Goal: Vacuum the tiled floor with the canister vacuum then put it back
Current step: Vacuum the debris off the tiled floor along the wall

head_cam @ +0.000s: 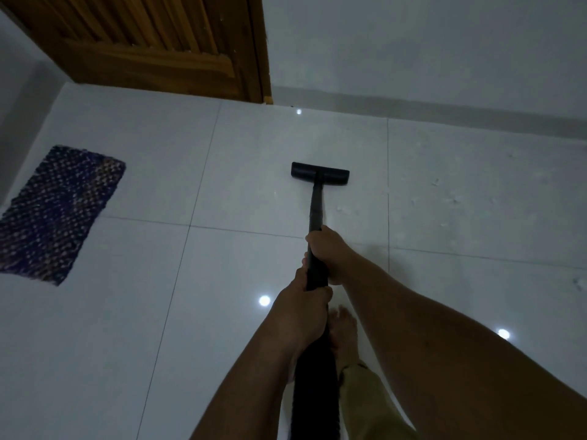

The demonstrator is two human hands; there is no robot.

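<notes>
A black vacuum wand (316, 211) runs from my hands down to a flat black floor nozzle (320, 174) resting on the glossy white tiled floor (158, 312). My right hand (328, 254) grips the wand higher up its length. Just below it, my left hand (305, 304) wraps around the same wand. A black ribbed hose (314, 392) continues from the wand toward me between my forearms. The canister itself is out of sight. Small pale scraps of litter (444, 198) lie on the tiles to the right of the nozzle.
A dark woven mat (54, 214) lies on the floor at the left. A wooden door (152, 42) stands at the back left, with a white wall and grey skirting (444, 112) to its right. My bare foot (344, 328) is behind the hose.
</notes>
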